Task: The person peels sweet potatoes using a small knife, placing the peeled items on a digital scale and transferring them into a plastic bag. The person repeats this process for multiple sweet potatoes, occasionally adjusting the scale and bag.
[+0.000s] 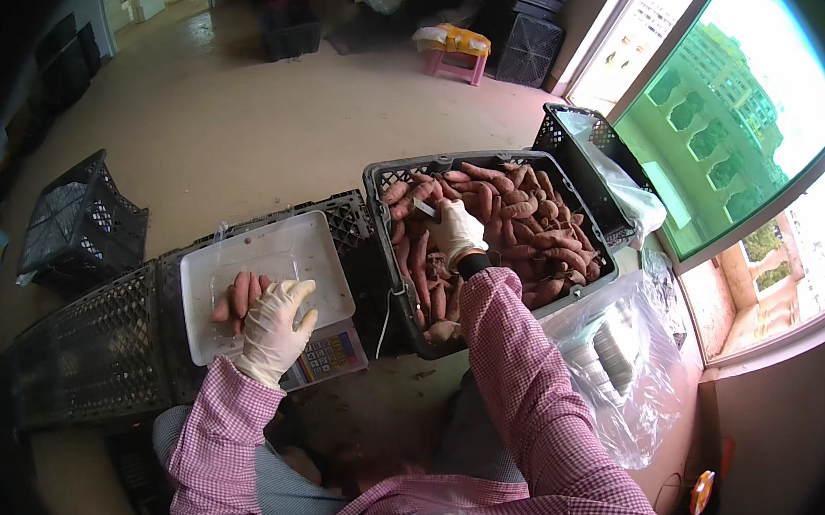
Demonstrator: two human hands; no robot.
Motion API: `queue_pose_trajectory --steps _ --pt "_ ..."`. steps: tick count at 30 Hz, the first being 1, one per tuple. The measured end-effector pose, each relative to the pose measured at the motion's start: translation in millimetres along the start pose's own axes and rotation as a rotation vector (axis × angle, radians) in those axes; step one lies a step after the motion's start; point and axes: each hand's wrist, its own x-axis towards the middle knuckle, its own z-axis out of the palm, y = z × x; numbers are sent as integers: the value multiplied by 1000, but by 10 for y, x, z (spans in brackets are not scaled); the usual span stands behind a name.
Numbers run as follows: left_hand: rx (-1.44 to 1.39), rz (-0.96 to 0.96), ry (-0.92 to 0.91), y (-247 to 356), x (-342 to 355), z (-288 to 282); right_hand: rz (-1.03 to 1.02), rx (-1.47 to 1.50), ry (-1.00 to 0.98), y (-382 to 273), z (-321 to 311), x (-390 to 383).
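Note:
My left hand (pixel 279 332), in a white glove, is over a white tray (pixel 320 237), right beside several sweet potatoes (pixel 242 293). Its thumb and forefinger are apart, with nothing visible between them. The other fingertips are partly hidden. A digital scale (pixel 328 355) with a coloured keypad shows under the tray's near edge. My right hand (pixel 459 232), also gloved, reaches into a black crate (pixel 381 260) heaped with sweet potatoes (pixel 526 235). It is closed on a small metal blade (pixel 423 207), which points left over the sweet potatoes. The handle is hidden in the palm.
Another black crate (pixel 562 137) lined with clear plastic stands at the far right of the heaped one. Clear bags with stacked white trays (pixel 611 354) lie on the right. Upturned black crates (pixel 93 347) extend leftward. A pink stool (pixel 459 58) stands on the far floor.

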Motion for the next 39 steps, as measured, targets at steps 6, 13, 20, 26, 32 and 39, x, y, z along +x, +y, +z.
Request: queue_pose_trajectory --steps 6,13,20,26,32,39 --pt "-367 -79 13 46 42 98 27 453 -266 267 -335 -197" --pt "-1093 -430 -335 365 197 473 332 1253 -627 -200 -838 -1090" --pt "-1356 -310 -181 763 408 413 44 1082 -775 -440 -864 -1572" --pt "-977 -224 -152 721 315 548 -507 395 -68 -479 -965 -1565" --pt "-862 -104 -140 803 285 559 -552 190 -8 -480 -821 -1475" --pt "-1430 -215 -156 684 375 333 -196 367 -52 -24 -549 -1130"
